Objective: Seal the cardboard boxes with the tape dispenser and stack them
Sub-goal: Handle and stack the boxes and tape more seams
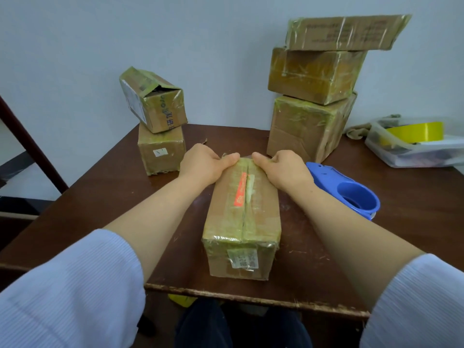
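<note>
Pressing crinkly taped cardboard box point(242, 217): left hand point(203, 167), right hand point(283, 169).

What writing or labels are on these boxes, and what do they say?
Nothing can be quoted; all of it is too blurred.
Box under the hands: orange strip and white end label, unreadable.
Tilted box: blue handwritten characters, illegible.
Box beneath it: white sticker, unreadable.
Top flat box: faint print, unreadable.

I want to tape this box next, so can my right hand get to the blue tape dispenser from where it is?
Probably yes. The blue tape dispenser lies on the table just right of your right hand, with nothing between them. That hand is now pressing the box flap, so it must let go first.
</note>
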{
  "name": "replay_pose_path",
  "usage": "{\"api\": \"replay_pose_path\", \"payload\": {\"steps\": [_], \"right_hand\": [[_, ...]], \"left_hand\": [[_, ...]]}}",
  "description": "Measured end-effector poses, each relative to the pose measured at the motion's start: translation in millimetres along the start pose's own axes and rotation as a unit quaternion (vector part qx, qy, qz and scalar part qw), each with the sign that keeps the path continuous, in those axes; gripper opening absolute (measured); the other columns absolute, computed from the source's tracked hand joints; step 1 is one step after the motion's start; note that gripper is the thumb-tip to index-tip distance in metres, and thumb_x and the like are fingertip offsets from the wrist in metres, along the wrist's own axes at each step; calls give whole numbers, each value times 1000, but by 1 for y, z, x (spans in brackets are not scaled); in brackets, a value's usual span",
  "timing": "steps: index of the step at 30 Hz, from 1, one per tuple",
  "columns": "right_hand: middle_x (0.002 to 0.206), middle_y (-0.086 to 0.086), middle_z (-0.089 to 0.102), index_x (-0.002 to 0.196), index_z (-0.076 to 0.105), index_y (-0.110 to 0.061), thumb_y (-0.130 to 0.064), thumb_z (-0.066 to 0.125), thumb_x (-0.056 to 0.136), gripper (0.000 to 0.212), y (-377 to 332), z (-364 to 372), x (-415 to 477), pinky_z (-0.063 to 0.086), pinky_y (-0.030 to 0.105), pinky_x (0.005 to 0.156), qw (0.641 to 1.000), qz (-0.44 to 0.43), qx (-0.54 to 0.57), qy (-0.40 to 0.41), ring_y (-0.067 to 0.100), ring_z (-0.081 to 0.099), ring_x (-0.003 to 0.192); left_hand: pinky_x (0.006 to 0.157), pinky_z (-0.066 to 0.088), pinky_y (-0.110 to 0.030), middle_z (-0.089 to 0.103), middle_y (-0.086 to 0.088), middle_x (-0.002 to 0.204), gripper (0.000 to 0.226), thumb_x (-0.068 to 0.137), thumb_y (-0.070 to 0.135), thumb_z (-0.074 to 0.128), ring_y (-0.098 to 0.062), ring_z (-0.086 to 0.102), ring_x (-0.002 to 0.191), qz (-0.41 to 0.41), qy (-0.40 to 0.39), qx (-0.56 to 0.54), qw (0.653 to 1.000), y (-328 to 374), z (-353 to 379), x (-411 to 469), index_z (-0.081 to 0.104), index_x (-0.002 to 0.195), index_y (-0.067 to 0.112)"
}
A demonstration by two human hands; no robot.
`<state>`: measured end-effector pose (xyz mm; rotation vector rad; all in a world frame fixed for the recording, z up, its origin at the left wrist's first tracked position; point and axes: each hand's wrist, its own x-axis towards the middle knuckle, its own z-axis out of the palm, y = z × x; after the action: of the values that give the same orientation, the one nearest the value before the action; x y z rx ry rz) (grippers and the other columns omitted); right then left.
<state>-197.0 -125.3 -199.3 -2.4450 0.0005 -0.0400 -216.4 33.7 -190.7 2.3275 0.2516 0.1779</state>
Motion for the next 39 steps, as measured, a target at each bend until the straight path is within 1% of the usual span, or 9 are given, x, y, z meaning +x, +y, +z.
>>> {"api": "replay_pose_path", "payload": {"steps": [5, 10, 13, 16, 18, 22, 30, 35, 39], "right_hand": [[57, 7, 44, 54, 35, -12, -38, 43, 96, 50, 13, -4, -7, 42, 34, 60, 992, 12, 124, 9, 26, 48, 58], [62, 12, 44, 70, 59, 11, -36, 63, 86, 50, -3, -22, -18, 31, 29, 55, 981, -83, 157, 77, 19, 38, 61], [79, 8, 66, 87, 68, 0, -31, 70, 80, 31, -25, -49, -24, 49, 35, 69, 951, -157, 214, 158, 13, 57, 72], [100, -4, 66, 105, 64, -13, -18, 74, 80, 27, -35, -53, -40, 52, 30, 86, 936, -178, 258, 162, 9, 62, 90], [103, -2, 67, 103, 64, -16, -14, 74, 79, 26, -28, -40, -50, 52, 33, 88, 936, -169, 268, 150, 10, 63, 93], [105, -4, 67, 102, 63, -21, -17, 75, 79, 27, -13, -16, -67, 52, 17, 83, 937, -143, 293, 126, 0, 62, 91], [95, -11, 57, 78, 56, -33, -38, 68, 82, 14, -23, -10, -81, 43, 11, 72, 946, -160, 220, 178, -3, 56, 85], [96, -11, 55, 70, 53, -33, -39, 61, 87, 20, -24, -16, -78, 39, 11, 63, 958, -137, 175, 184, -4, 52, 79], [100, -12, 56, 93, 52, -30, -41, 64, 84, 18, -25, -17, -73, 45, 24, 67, 968, -102, 152, 173, 2, 55, 84]], "left_hand": [[77, 48, -36, 62, -14, 78, 50, 89, 41, 62, -29, 60, 76, -42, -23, -96, 994, -6, -4, -3, 70, 94, -8], [81, 56, -37, 74, -6, 90, 8, 85, 29, 70, -21, 68, 87, 48, 27, -210, 976, 10, -19, -22, 77, 82, 28], [86, 54, -35, 72, 5, 88, 11, 81, 25, 74, -12, 66, 86, 126, 113, -254, 952, 26, -39, -31, 74, 92, 27], [85, 52, -23, 68, 11, 96, 20, 81, 18, 74, -4, 65, 91, 162, 146, -261, 940, 27, -46, -45, 65, 98, 26], [87, 52, -20, 68, 5, 104, 23, 82, 14, 72, -1, 65, 96, 164, 133, -268, 940, 14, -38, -57, 64, 103, 21], [87, 53, -20, 68, 2, 107, 28, 80, 12, 73, -1, 65, 98, 153, 122, -281, 940, -14, -22, -71, 64, 105, 18], [73, 46, -8, 62, 8, 96, 13, 78, 30, 74, -1, 62, 89, 161, 180, -243, 939, -11, -21, -82, 64, 87, 30], [76, 47, -18, 59, 8, 91, 10, 78, 35, 74, -3, 60, 81, 144, 193, -200, 950, -3, -21, -79, 65, 75, 33], [75, 48, -27, 60, 5, 91, 10, 78, 31, 73, -7, 56, 74, 65, 189, -192, 961, 7, -24, -73, 64, 76, 28]]}}
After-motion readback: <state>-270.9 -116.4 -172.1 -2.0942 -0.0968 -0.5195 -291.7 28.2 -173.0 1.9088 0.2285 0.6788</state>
